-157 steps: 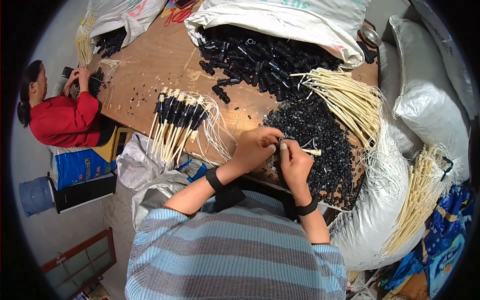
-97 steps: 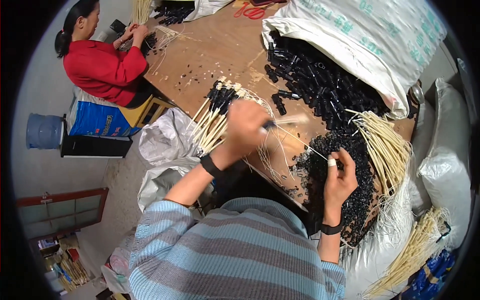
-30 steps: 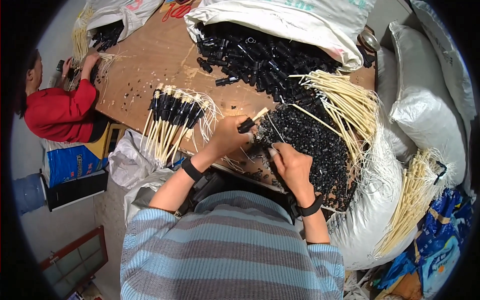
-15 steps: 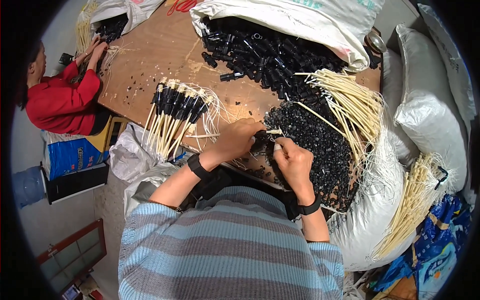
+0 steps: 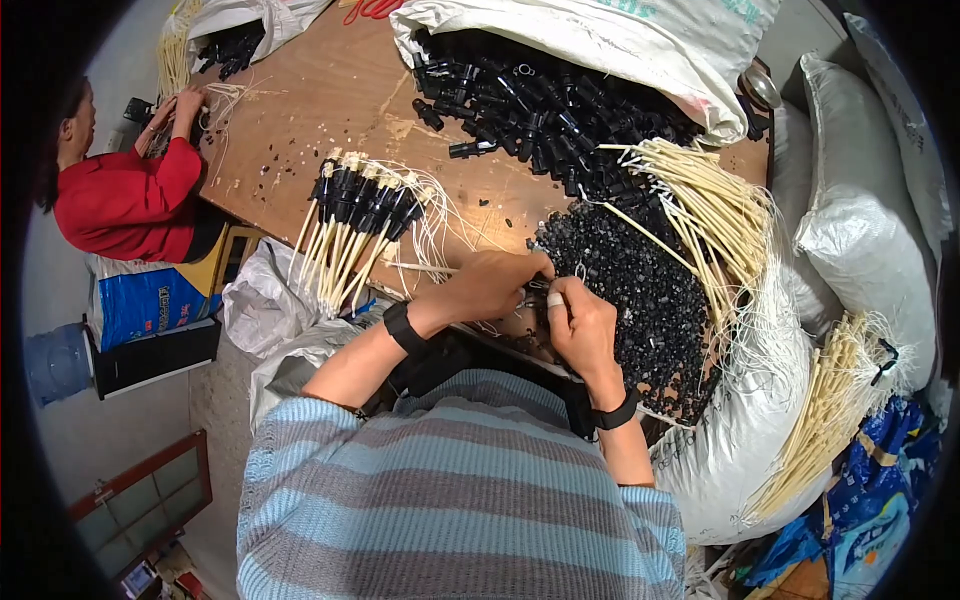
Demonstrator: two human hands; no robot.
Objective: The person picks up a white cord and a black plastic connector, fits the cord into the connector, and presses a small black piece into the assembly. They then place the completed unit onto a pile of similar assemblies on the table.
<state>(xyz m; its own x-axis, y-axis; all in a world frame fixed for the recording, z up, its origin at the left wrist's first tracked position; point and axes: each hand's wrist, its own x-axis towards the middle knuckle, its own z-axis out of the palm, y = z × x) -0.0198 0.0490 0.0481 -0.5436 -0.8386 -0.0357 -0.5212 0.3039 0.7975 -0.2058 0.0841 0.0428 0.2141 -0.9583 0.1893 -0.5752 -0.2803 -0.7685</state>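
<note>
My left hand [image 5: 490, 288] is closed around a slim cream-coloured stick [image 5: 425, 267], whose free end sticks out to the left past the wrist. My right hand [image 5: 584, 328] is pinched just beside it, thumb and forefinger on a thin white cord [image 5: 581, 270] that makes a small loop above the fingertips. What lies between the two hands is mostly covered by the fingers. Left of them rests a bunch of finished-looking cream sticks with black plastic sleeves [image 5: 357, 205] and trailing white cords. A heap of small black plastic pieces [image 5: 640, 300] spreads beside my right hand.
Black plastic fittings [image 5: 545, 110] spill from a white woven sack [image 5: 620, 40] at the back. A bundle of cream sticks [image 5: 700, 200] lies on the wooden table [image 5: 290, 110] at right. Stuffed sacks [image 5: 860, 180] stand beyond. A person in red [image 5: 130, 205] works at the far left.
My left hand has turned over a little and moved slightly right, and the cream tip by its fingers no longer shows. A white cord loop now stands up at my right fingertips.
</note>
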